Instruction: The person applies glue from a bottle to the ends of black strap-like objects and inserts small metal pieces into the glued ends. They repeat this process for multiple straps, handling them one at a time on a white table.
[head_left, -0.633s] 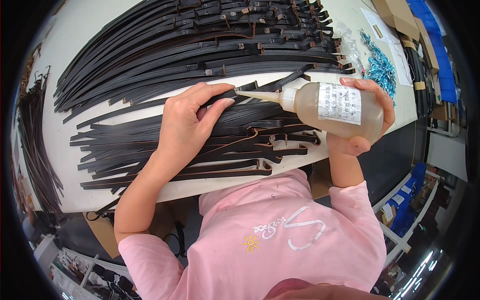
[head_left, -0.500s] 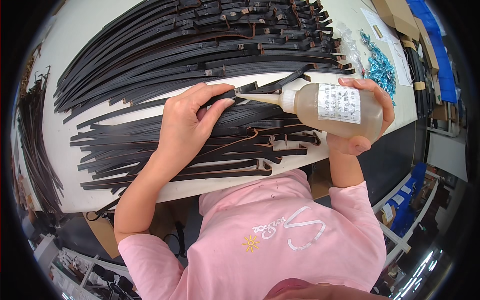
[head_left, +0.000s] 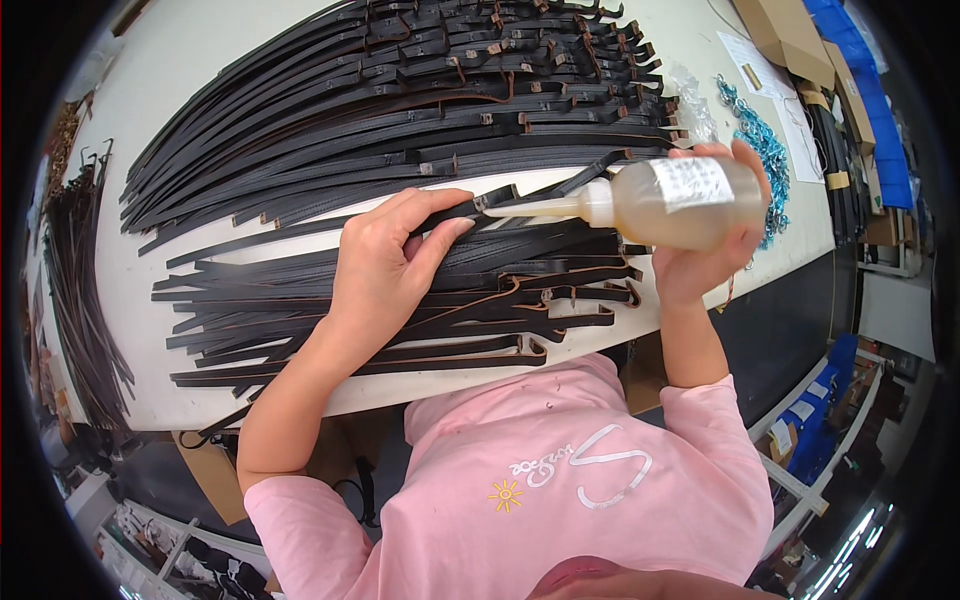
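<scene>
Bottle (head_left: 640, 208) gripped by the right hand (head_left: 700, 268), right of centre in the frame, has its long axis sideways, nozzle (head_left: 540, 208) pointing left toward the end of a black strap (head_left: 448, 215) that the left hand (head_left: 385, 255) pinches near mid-frame.

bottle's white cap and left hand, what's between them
In the head view, the pale nozzle and the end of the pinched black strap lie between the white cap and the left hand.
</scene>
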